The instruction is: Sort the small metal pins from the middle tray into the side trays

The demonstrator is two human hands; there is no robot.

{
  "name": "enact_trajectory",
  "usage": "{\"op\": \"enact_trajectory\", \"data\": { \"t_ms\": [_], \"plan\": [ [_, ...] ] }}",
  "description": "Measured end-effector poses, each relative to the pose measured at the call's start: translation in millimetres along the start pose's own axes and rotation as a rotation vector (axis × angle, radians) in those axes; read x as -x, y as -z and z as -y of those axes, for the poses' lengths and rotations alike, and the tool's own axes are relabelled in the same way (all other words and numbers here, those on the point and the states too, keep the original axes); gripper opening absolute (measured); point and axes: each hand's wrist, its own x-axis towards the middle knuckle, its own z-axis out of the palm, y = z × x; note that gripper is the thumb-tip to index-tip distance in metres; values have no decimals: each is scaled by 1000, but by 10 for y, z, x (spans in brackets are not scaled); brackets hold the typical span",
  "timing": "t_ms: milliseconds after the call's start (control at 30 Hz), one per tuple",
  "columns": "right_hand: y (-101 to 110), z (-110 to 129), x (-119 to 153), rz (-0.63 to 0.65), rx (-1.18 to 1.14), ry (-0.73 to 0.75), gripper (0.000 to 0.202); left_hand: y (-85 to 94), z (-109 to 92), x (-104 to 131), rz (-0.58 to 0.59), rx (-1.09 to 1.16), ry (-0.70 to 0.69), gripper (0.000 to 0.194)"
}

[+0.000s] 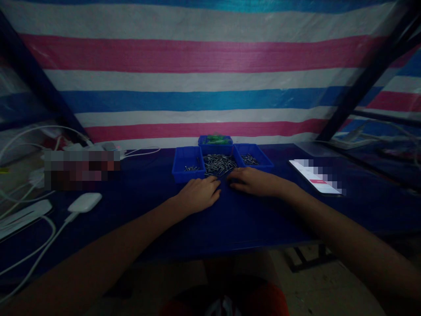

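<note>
A pile of dark metal screws (pixel 219 163) lies on the blue table (pixel 230 228) between two blue bins. My left hand (pixel 200 193) rests at the pile's near left edge, in front of the left bin (pixel 187 176), its fingers apart and nothing visible in them. At the near right edge of the pile is my right hand (pixel 246 180), fingers bent toward the screws; whether its fingertips hold anything is too dim to tell. A few screws lie in the left bin, and more fill part of the right bin (pixel 260 158).
Behind the pile stands a blue bin (pixel 215 148) with green items. A lit phone (pixel 314 177) lies at the right. On the left are a white charger (pixel 84 202), white cables and a blurred-out patch. A striped sheet (pixel 204 79) hangs behind the table.
</note>
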Motion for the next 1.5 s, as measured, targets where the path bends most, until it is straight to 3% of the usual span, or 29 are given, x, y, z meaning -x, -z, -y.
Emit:
{"op": "enact_trajectory", "data": {
  "t_ms": [233,500,867,1500],
  "plan": [
    [-24,-36,4,-4,-30,2,25,-10,-3,-4,-15,-20,31,36],
    [15,7,6,7,-19,-13,24,-20,37,-30,-11,-12,-51,36],
    [-37,-23,-16,-7,-36,-15,25,-27,10,-54,-8,-10,-6,38],
    [-26,-14,-3,-17,-17,-8,26,19,-60,13,-111,84,-339,20]
  ]
}}
